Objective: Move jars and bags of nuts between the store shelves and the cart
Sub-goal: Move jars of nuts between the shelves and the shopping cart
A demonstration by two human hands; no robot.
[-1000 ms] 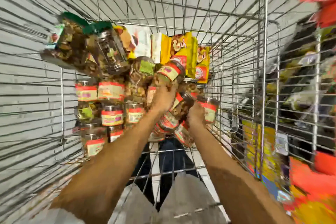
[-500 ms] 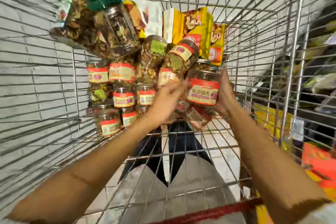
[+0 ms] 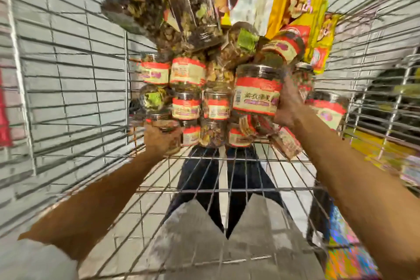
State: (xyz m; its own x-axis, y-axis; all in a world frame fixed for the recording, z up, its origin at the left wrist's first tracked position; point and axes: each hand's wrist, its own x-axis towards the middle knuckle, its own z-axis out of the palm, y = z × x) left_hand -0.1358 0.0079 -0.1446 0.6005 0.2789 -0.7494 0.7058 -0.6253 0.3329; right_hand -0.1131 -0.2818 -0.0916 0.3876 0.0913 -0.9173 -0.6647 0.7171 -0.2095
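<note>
Both my arms reach into a wire cart (image 3: 75,88) stacked with nut jars and bags. My right hand (image 3: 286,107) grips a clear jar with a red and cream label (image 3: 255,92), lifted above the pile. My left hand (image 3: 159,137) curls round a smaller clear jar of nuts (image 3: 169,129) at the pile's lower left. Several red-labelled jars (image 3: 186,73) lie stacked between my hands. Two tall green-lidded jars (image 3: 172,4) lean at the top. Yellow nut bags (image 3: 304,18) stand behind them.
Wire walls close in on the left, front and right of the cart. Through the right wall, blurred store shelves (image 3: 386,107) hold yellow and dark packages. Below the cart floor I see dark trousers (image 3: 204,177) and pale floor tiles.
My right hand has lifted the red-labelled jar higher and to the right. My left hand has moved off that jar, left and down onto a smaller jar. The view has come closer to the pile.
</note>
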